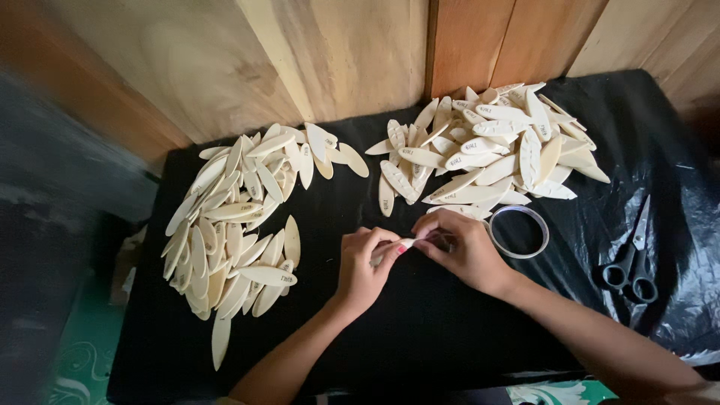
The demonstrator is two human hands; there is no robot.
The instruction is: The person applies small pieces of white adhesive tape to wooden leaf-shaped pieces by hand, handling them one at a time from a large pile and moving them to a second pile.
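Both hands meet at the middle of the worktop (420,330), which is covered in black plastic sheeting. Our left hand (364,266) is curled, its fingers pinched on one end of a small pale oval piece (395,246); a red-painted nail shows at the tip. Our right hand (461,247) is curled too, fingertips closed on the other end of the same piece, so it sits between the two hands, just above the sheeting. Most of it is hidden by our fingers; what shows is cream-coloured, thin and flat.

Just beside the right hand, on its far side, lies a clear ring of tape (519,232), flat on the sheeting. Beyond it, near the wooden wall (300,60), sits the right heap of cream ovals (487,150), pointed at both ends like leaves, some carrying a small dark printed mark near one tip. To the left of our hands spreads the left heap of ovals (236,217), larger, the same shape and colour, a few also marked. Well apart, at the right edge, lie black-handled scissors (630,259), blades shut and pointing away from us.
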